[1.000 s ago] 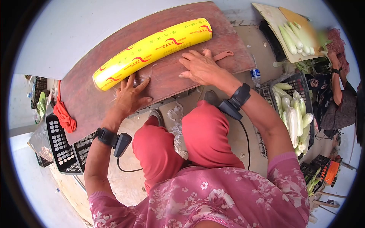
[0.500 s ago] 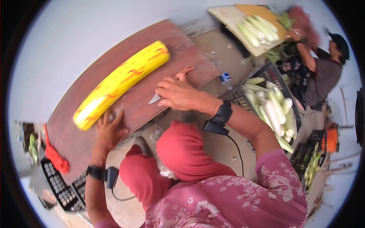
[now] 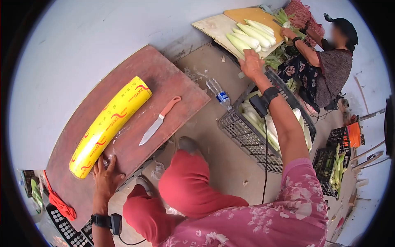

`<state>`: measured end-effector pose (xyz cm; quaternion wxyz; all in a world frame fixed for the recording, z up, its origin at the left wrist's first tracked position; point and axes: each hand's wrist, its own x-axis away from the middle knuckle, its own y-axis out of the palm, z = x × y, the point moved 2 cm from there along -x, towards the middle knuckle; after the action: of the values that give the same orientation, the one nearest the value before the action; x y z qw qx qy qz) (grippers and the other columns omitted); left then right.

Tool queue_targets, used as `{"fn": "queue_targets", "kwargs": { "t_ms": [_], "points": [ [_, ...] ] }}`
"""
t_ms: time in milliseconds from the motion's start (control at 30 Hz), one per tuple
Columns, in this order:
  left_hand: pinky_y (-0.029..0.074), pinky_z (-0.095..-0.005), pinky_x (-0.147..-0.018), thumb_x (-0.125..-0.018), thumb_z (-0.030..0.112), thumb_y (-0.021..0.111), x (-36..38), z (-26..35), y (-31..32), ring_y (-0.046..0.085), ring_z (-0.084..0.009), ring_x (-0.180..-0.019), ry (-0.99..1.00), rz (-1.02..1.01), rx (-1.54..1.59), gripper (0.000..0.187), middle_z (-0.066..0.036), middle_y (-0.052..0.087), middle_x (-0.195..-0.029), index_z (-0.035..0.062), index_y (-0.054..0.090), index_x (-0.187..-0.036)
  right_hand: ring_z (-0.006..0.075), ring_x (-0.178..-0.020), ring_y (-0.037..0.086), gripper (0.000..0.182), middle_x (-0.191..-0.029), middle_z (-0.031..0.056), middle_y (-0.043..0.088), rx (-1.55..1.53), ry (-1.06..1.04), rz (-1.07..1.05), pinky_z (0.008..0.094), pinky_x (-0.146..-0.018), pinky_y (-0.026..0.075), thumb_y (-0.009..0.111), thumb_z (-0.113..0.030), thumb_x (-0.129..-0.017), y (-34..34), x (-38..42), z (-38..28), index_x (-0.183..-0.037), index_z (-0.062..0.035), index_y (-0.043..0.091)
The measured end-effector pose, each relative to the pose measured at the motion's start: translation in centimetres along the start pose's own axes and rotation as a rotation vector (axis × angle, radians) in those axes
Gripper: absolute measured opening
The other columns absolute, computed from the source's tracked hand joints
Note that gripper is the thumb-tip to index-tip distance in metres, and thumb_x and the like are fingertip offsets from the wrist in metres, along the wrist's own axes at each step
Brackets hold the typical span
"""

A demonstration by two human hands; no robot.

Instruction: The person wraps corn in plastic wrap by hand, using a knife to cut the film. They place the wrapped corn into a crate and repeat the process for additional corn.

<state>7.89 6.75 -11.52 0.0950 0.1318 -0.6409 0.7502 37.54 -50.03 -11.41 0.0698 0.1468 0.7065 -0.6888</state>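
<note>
A thick yellow roll of plastic film (image 3: 110, 127) with red print lies slantwise on the reddish-brown board (image 3: 173, 78). My left hand (image 3: 105, 177) rests with spread fingers at the board's edge beside the roll's lower end, touching a bit of clear film. To the right of the roll lies a knife (image 3: 159, 121) with a pink handle, untouched. My right hand (image 3: 252, 65) reaches up to the pale board (image 3: 210, 28) at the near end of a pile of husked corn ears (image 3: 253, 36); its fingertips are partly hidden, and whether they grip an ear is unclear.
A black crate (image 3: 242, 136) of pale ears sits below my right forearm. Beside it lies a plastic bottle (image 3: 220, 95). Another person (image 3: 335, 74) works at the upper right. A red cloth (image 3: 61, 207) hangs at left; another crate (image 3: 325, 168) stands at right.
My right hand has left the knife on the board and moved up and right to the corn pile. My left hand stays by the roll. The view has shifted.
</note>
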Motion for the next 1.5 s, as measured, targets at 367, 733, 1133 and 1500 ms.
{"fn": "queue_targets", "kwargs": {
  "t_ms": [367, 733, 1133, 1500],
  "points": [
    [0.019, -0.0568, -0.119, -0.070, 0.028, 0.086, -0.4, -0.9, 1.1, 0.018, -0.0461, -0.148, -0.010, 0.020, -0.019, 0.086, -0.023, 0.020, -0.162, 0.0225, 0.049, -0.148, 0.0390, -0.118, 0.058, 0.077, -0.124, 0.0276, 0.061, -0.289, 0.325, 0.114, 0.0428, -0.100, 0.046, 0.081, -0.045, -0.074, 6.4, -5.8, 7.6, -0.128, 0.0040, 0.056],
    [0.019, -0.0552, -0.119, -0.071, 0.033, 0.084, -0.3, -0.8, 0.8, 0.019, -0.0459, -0.148, -0.004, 0.018, -0.010, 0.085, -0.025, 0.021, -0.161, 0.0178, 0.051, -0.147, 0.0377, -0.107, 0.066, 0.070, -0.111, 0.0269, 0.069, -0.411, 0.309, 0.152, 0.0431, -0.096, 0.050, 0.084, -0.043, -0.070, 7.4, -7.0, 7.0, -0.121, 0.0019, 0.066],
    [0.021, -0.0561, -0.119, -0.072, 0.031, 0.084, -0.2, -0.5, 0.6, 0.020, -0.0441, -0.148, -0.043, 0.007, 0.012, 0.082, -0.024, 0.022, -0.161, 0.0223, 0.051, -0.147, 0.0207, -0.081, 0.068, 0.053, -0.094, 0.0158, 0.073, -0.897, 0.560, -0.102, 0.0340, -0.074, 0.052, 0.085, -0.031, -0.075, 5.8, -4.0, 7.7, -0.109, 0.0070, 0.072],
    [0.021, -0.0565, -0.118, -0.074, 0.033, 0.083, 0.0, -0.3, 0.4, 0.021, -0.0442, -0.147, -0.009, 0.034, 0.000, 0.080, -0.023, 0.023, -0.161, 0.0190, 0.052, -0.146, 0.0188, -0.075, 0.067, 0.045, -0.089, 0.0133, 0.073, -0.948, 0.500, 0.013, 0.0347, -0.069, 0.051, 0.085, -0.030, -0.076, 5.0, -2.9, 6.9, -0.099, 0.0068, 0.073]
  ]
}}
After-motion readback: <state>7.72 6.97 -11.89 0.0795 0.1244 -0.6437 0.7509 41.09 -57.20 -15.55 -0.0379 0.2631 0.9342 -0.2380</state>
